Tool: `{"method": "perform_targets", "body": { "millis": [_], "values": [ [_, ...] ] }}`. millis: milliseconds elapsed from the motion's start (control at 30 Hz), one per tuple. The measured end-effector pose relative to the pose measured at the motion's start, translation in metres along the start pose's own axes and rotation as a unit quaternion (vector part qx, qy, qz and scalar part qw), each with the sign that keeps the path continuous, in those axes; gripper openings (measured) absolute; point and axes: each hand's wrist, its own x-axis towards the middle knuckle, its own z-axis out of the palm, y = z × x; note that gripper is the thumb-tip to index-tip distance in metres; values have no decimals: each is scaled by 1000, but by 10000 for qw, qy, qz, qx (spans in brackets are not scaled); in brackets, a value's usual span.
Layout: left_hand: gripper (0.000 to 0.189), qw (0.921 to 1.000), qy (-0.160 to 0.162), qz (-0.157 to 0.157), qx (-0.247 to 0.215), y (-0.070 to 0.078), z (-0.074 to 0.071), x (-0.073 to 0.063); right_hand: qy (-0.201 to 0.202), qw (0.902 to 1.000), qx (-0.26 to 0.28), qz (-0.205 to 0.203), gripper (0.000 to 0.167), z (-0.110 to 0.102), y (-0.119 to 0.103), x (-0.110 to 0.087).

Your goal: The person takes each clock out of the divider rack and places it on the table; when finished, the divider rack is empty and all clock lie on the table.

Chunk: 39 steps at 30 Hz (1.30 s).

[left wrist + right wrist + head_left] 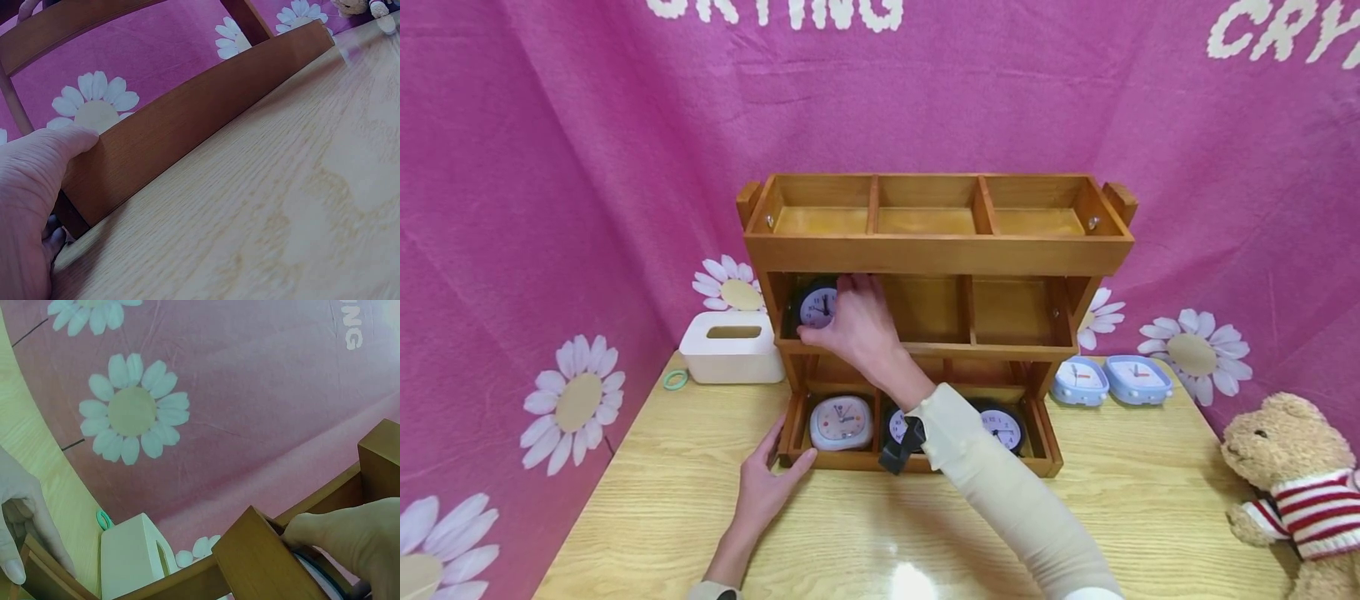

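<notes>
A three-tier wooden rack [940, 254] stands at the back of the table. In the head view my right hand [867, 327] reaches into the left compartment of the middle tier and holds a round black alarm clock [817, 307], thumb low at its front and fingers over its right side. That clock's edge [322, 575] shows partly under the hand in the right wrist view. My left hand [764, 483] grips the rack's lower left corner, thumb [80, 141] on the front board. Just above it, a white alarm clock [841, 422] sits in the bottom tier.
Two black clocks, one partly hidden [896, 427] and one at the right [1001, 430], share the bottom tier. Two blue clocks [1079, 381] [1138, 379] stand right of the rack. A white tissue box [733, 354], green ring [675, 380] and teddy bear [1292, 467] flank it.
</notes>
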Motion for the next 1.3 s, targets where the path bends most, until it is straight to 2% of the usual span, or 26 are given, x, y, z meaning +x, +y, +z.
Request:
{"method": "perform_targets", "body": {
  "millis": [100,433,567,833,967,1100,1300],
  "values": [
    [80,10000,-9,-15,-17,0,0,0,-5,10000,-12,-59,73,-1,0,-1],
    [81,10000,-33,-45,-5,2,-2,0,274,9967,-742,-166,74,-5,1,-4],
    [81,10000,-22,-29,-27,2,-2,1,383,9957,-823,-161,71,-6,-1,-5],
    [81,9999,-30,126,21,0,-1,-3,835,9893,-1160,-301,63,3,0,-7],
    [82,9999,-39,93,-2,-2,-2,-4,990,9854,-1317,-440,61,4,1,-7],
    [82,10000,-23,49,-6,-1,-1,-2,950,9856,-1307,-502,59,-1,-1,-5],
    [80,9999,3,96,-95,0,-2,1,869,9919,-849,-367,58,-12,-6,-5]
  ]
}}
